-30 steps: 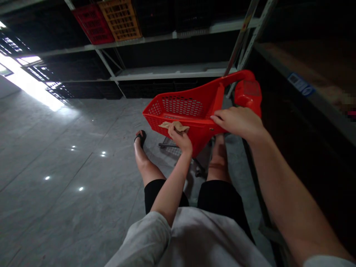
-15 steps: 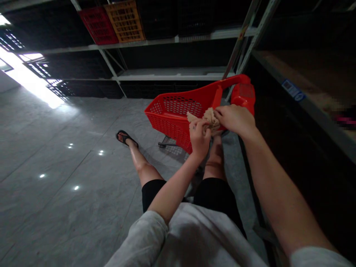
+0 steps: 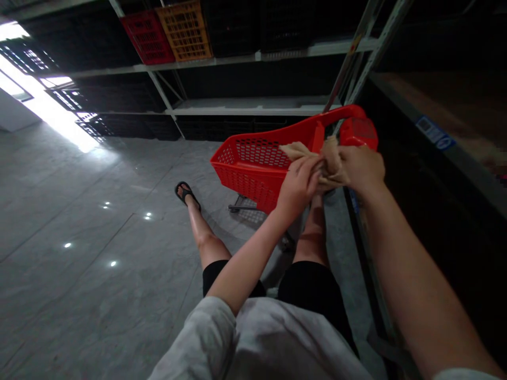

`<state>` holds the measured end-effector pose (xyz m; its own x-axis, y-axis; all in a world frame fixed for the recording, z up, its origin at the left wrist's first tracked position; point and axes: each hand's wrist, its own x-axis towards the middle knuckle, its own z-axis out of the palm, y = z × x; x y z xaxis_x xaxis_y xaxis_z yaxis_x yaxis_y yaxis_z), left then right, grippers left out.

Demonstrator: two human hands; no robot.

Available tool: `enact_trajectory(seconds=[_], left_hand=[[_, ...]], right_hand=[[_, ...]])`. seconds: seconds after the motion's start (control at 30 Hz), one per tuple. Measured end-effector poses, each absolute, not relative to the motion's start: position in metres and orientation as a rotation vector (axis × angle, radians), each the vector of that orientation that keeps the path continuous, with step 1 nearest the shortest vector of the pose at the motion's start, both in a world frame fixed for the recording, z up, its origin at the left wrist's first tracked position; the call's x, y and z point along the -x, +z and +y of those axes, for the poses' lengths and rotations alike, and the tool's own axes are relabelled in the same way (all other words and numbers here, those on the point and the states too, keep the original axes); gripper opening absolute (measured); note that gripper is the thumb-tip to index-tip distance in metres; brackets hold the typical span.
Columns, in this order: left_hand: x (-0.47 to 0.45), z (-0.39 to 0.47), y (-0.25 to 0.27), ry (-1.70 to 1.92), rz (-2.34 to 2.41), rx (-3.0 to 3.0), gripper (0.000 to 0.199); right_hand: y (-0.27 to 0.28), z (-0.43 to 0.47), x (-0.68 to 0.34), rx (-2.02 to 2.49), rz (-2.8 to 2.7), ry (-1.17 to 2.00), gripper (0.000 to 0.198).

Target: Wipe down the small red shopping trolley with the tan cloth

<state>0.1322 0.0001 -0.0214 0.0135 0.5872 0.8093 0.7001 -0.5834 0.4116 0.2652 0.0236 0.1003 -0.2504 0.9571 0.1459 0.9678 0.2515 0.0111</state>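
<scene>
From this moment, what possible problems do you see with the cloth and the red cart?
The cloth, bunched between the left hand and the right hand, might slip loose. The red cart stands on wheels and could roll if bumped, perhaps against the right leg, which appears close to it.

Cloth (image 3: 333,155) partly hidden by L hand (image 3: 299,184) & R hand (image 3: 362,166); R fingertips out of sight, prob. in the folds. Cart (image 3: 251,182): near side partly covered by L hand, handle end partly behind R hand. R leg (image 3: 312,232) vanishes behind cloth & hands, foot hidden. Label (image 3: 435,132) on R ledge (image 3: 420,100): print too sm. to read. Patch (image 3: 502,168) at R edge pixelated, unclear. R sleeve (image 3: 467,373) cut off at bottom, shelf unit (image 3: 249,110) at top.
</scene>
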Motion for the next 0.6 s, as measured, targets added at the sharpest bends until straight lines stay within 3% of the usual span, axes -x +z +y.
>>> enact_trajectory(seconds=[0.17,0.37,0.47,0.6], left_hand=[[-0.116,0.03,-0.022,-1.031,-1.483,2.467,0.026],[-0.003,0.04,-0.04,-0.541,-1.929,2.455,0.021],[0.061,0.04,-0.038,-0.501,-2.036,2.401,0.009],[0.126,0.024,-0.039,-0.505,-2.16,2.306,0.01]], right_hand=[[0.089,0.028,-0.269,1.93,-2.147,-0.295,0.053],[0.084,0.05,-0.285,1.868,-2.23,-0.361,0.054],[0.085,0.071,-0.294,1.877,-2.285,-0.315,0.05],[0.086,0.102,-0.302,1.872,-2.317,-0.31,0.046]])
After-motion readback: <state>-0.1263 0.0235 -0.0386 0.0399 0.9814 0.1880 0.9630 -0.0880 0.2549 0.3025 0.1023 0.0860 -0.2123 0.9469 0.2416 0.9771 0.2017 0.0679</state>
